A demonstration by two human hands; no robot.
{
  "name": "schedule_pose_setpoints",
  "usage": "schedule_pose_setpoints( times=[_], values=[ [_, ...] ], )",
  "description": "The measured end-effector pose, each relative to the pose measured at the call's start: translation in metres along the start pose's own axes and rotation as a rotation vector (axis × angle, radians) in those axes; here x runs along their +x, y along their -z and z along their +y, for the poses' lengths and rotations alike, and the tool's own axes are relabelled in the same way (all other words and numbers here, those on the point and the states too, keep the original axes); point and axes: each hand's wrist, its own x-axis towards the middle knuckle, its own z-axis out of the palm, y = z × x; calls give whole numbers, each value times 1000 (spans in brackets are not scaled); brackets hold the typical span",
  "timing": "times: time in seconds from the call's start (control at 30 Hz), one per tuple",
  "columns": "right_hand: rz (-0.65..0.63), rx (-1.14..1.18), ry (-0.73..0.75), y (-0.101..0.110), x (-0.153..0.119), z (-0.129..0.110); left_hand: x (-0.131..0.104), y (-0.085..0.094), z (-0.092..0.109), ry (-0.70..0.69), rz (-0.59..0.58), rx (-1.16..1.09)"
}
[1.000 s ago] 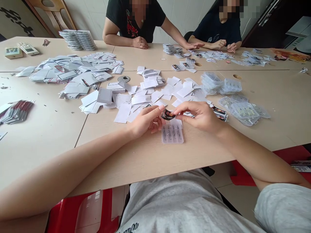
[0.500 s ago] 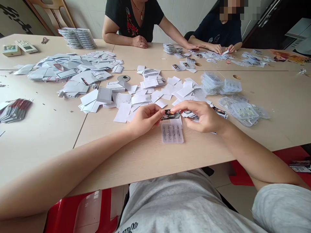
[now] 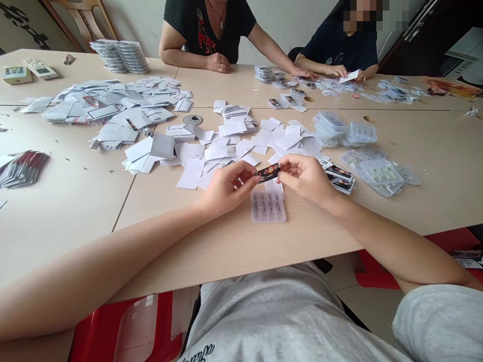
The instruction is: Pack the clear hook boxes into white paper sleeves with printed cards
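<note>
head view: the dark printed label [image 3: 269, 173], curled between the fingers a second ago and then flatter, with the right thumb standing away from it, now stretches straight between both hands at the centre of the frame. the left hand [image 3: 231, 185] pinches its left end, and the right hand [image 3: 304, 177] has come back to pinch its right end, so the strip slants with the right end higher and its printed face towards the camera. for the work, this seems to mean that both ends are under control again, while the label is held up and not yet laid on anything.

just below it in the frame, the clear box [image 3: 268, 207] has not moved; it lies on the desk [image 3: 211, 241] with dark hook-shaped pieces in its compartments, and neither hand seems to be on it. whether its lid is fastened is too small to tell. a white slip [image 3: 279, 189] pokes out behind its upper edge.

beside the right hand, the printed cards [image 3: 341, 176] lie near the filled clear boxes [image 3: 381, 171] at the right of the frame, looking unchanged. at the upper right, a co-worker's hands [image 3: 337, 71] now hold a white card [image 3: 349, 76] that shows larger than half a second ago.
</note>
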Motion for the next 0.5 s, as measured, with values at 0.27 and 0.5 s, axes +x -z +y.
schedule_pose_setpoints(
  times=[0.27,0.5],
  values=[
    [26,54,-48,-6,-2,-2,1,-1,1,32,148,164],
    [-7,43,-74,-9,-4,1,3,0,-3,90,206,194]
  ],
)
